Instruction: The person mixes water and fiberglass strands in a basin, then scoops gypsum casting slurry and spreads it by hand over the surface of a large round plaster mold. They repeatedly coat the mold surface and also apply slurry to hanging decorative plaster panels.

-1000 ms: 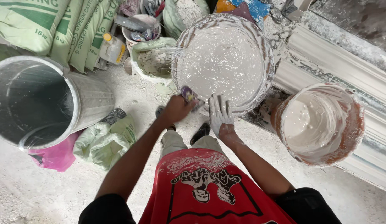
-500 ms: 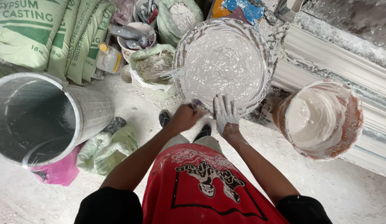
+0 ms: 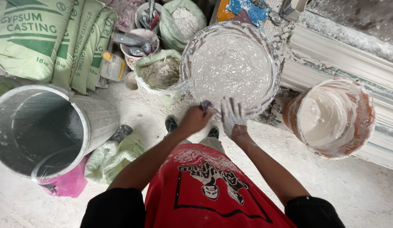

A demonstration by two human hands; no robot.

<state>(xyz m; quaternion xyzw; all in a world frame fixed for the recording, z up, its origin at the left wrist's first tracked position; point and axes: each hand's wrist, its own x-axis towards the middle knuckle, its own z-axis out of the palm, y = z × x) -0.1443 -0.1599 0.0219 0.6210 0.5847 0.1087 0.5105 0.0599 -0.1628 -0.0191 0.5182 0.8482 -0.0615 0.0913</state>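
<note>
A wide round basin [image 3: 270,90] full of wet white plaster stands in front of me. My left hand [image 3: 195,119] is closed around a small purple object [image 3: 206,104] at the basin's near rim. Beside it is my right hand [image 3: 233,116], coated in white plaster. Its fingers are spread and rest on the near rim, holding nothing. Both forearms reach out over my red shirt, and my shoes show below the hands.
An orange bucket [image 3: 365,126] smeared with white mix stands at the right. A large grey metal drum [image 3: 95,122] stands at the left, with green sacks [image 3: 48,42] behind it. Open bags of powder [image 3: 160,71], a bowl of tools [image 3: 139,42] and white cornice mouldings [image 3: 331,50] surround the basin.
Both hands have stayed at the basin's near rim, shifting only slightly right. The left hand still grips the purple object, and the right hand remains spread.
</note>
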